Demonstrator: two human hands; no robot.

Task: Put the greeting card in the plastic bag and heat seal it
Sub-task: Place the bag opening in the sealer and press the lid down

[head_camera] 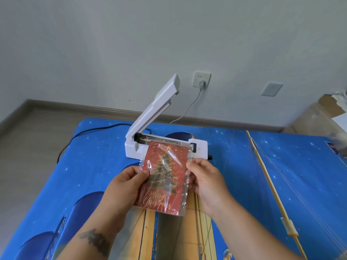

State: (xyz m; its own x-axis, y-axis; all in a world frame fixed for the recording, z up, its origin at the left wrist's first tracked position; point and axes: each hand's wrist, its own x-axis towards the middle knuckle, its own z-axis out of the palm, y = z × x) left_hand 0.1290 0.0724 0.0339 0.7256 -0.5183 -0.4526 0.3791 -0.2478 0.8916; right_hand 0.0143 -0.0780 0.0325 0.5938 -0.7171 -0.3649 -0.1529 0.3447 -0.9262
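Note:
A red greeting card [165, 177] with a Christmas tree and "Merry Christmas" sits inside a clear plastic bag [185, 196]. My left hand [127, 182] grips the bag's left edge and my right hand [204, 182] grips its right edge. The bag's far end lies across the sealing strip of a white heat sealer [199, 147]. The sealer's lid arm [157, 106] stands raised and tilted up to the right.
The sealer rests on a blue starry cloth [281, 166] over the table. Its cable runs to a wall socket [201, 79]. A black cord [90, 131] trails off the left edge. A cardboard box [317, 113] stands at the right.

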